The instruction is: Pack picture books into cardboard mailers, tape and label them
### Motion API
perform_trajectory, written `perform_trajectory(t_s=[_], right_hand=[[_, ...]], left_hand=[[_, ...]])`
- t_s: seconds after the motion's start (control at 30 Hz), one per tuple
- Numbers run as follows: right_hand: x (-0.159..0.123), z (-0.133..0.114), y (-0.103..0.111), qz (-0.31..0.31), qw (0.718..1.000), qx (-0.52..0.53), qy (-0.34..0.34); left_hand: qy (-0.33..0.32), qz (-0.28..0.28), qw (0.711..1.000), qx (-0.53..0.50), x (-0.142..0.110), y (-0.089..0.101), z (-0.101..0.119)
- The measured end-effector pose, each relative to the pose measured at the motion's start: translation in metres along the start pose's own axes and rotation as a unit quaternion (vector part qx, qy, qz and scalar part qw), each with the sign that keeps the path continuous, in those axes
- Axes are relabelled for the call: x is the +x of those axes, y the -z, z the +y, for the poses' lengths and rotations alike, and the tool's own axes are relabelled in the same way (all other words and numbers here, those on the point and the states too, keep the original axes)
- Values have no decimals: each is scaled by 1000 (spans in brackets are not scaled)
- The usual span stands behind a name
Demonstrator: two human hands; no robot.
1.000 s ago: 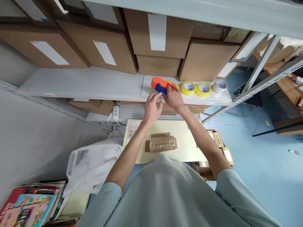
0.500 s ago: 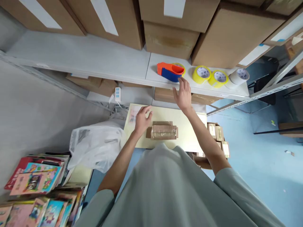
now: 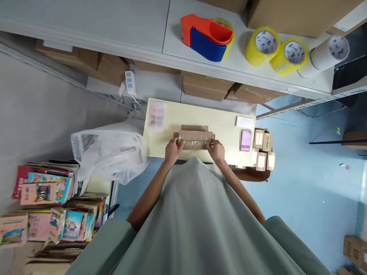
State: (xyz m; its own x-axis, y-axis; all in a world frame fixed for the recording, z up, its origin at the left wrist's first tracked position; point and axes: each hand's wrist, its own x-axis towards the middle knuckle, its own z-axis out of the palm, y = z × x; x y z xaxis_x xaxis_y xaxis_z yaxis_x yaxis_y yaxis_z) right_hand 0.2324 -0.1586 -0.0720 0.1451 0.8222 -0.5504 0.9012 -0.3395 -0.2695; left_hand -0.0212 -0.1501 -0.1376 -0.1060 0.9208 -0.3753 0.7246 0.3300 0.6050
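A small brown cardboard box point(image 3: 194, 136) with shiny tape strips lies on a pale yellow tabletop point(image 3: 222, 114), close to my body. Its left end is gripped by my left hand point(image 3: 172, 150), the thumb and fingers closed on the near corner. At the opposite end, my right hand point(image 3: 216, 151) pinches the right corner in the same way. The end flaps are partly hidden behind my fingers. On the shelf above the table rests an orange and blue tape dispenser point(image 3: 205, 38), with no hand touching it.
Yellow tape rolls point(image 3: 262, 47) and white rolls point(image 3: 327, 57) stand on the grey shelf point(image 3: 114, 34). A carton of small boxes point(image 3: 252, 175) is right of the table. Leftward are a white plastic bag point(image 3: 110, 149), a power strip point(image 3: 130, 83) and stacked books point(image 3: 54, 206).
My right hand has come down from beside the tape dispenser to the box's right end. My left hand has closed on its left end. The view has shifted lower.
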Motion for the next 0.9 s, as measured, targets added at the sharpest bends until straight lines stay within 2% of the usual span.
perform_trajectory(t_s=[0.13, 0.3, 0.43, 0.53, 0.63, 0.73, 0.9], right_hand=[[16, 16, -9, 31, 998, 39, 36], [30, 37, -29, 79, 979, 177, 64], [28, 42, -39, 137, 950, 269, 80], [18, 50, -33, 155, 930, 318, 102], [7, 61, -20, 169, 920, 335, 114], [-1, 72, -12, 179, 919, 331, 118], [-3, 87, -27, 161, 935, 294, 113]], left_hand=[[5, 36, 999, -20, 7, -3, -1], [-2, 14, 997, -70, 12, 1, -11], [-2, 14, 999, -52, 11, 4, -11], [-41, 12, 995, -86, 10, 10, -10], [-94, 18, 989, -114, 11, 17, -7], [-120, 16, 985, -119, 10, 18, -4], [-109, -16, 985, -132, 1, -3, -12]])
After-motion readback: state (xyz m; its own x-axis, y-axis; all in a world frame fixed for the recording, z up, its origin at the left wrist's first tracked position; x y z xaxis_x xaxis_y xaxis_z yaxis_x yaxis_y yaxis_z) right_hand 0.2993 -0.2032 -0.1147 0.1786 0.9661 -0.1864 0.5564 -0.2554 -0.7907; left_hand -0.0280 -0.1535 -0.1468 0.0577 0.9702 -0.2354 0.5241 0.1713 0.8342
